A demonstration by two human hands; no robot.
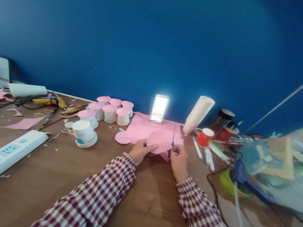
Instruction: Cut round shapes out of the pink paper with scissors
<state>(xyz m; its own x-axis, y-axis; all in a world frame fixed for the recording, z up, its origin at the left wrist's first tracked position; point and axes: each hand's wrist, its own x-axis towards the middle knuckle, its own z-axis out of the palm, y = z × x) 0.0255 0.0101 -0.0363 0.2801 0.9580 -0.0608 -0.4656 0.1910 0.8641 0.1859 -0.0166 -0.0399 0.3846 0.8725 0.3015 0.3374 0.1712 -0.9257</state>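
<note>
My left hand (pixel 141 150) pinches the near edge of a round pink paper disc (pixel 159 141). At the disc's right edge, my right hand (pixel 178 161) is closed around a pair of scissors (pixel 173 140), whose thin dark blades point up and away. Their handles are mostly covered by my fingers. Beneath and beyond both hands lie pink paper sheets (pixel 141 125). Another pink disc (pixel 122 137) rests at the left of the sheets. Farther left, several paper cups (pixel 110 114) stand grouped, each topped with a pink disc.
Nearer me at left are a white paper cup (pixel 83 132) and a power strip (pixel 5 161). A glue gun (pixel 54 101) lies behind. To the right are a leaning cup stack (pixel 199 114), a red cup (pixel 205 137), markers (pixel 209 158) and a blue glue gun (pixel 251 184) with cords.
</note>
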